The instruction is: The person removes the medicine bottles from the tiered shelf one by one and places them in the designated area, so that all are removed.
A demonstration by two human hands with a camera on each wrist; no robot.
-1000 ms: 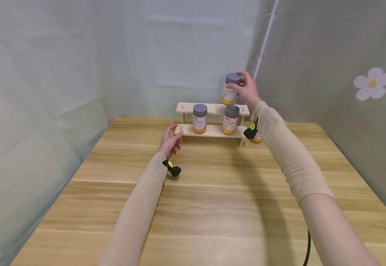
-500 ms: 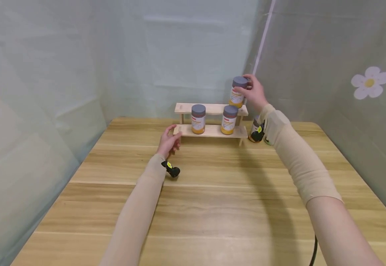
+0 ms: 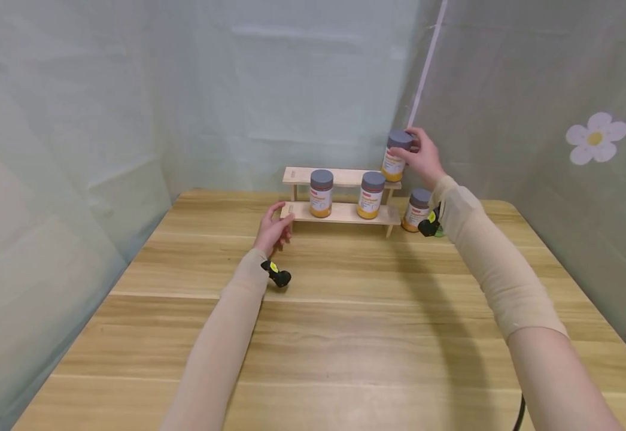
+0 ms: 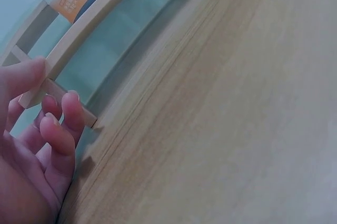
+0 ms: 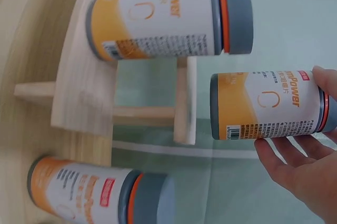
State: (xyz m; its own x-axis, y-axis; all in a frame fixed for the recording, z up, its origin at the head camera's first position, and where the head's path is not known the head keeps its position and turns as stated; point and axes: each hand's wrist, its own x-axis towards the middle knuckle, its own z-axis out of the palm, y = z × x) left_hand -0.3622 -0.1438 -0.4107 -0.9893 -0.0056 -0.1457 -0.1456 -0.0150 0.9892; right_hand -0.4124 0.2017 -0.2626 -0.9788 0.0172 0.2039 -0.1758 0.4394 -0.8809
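My right hand (image 3: 425, 158) grips a supplement bottle (image 5: 266, 105) with a grey cap and a white and orange label. In the head view this bottle overlaps the right end of the upper board of a two-tier wooden shelf rack (image 3: 345, 212); the right wrist view shows a gap between its base and that board. My left hand (image 3: 274, 229) pinches the left end of the lower board, thumb on top and fingers curled beneath (image 4: 39, 134). Two matching bottles stand on the lower board, one left (image 3: 321, 194) and one right (image 3: 371, 196).
Another matching bottle (image 3: 416, 211) stands on the wooden table (image 3: 313, 335) just right of the rack. Beside it a small green thing (image 3: 440, 231) shows, partly hidden by the right wrist camera. Pale cloth walls (image 3: 291, 90) close off the back and sides. A black cable (image 3: 519, 413) hangs near my right forearm.
My right hand has moved right and slightly down with its bottle, toward the upper board's right end. The bottle on the table has come out from behind the sleeve. My left hand stays put.
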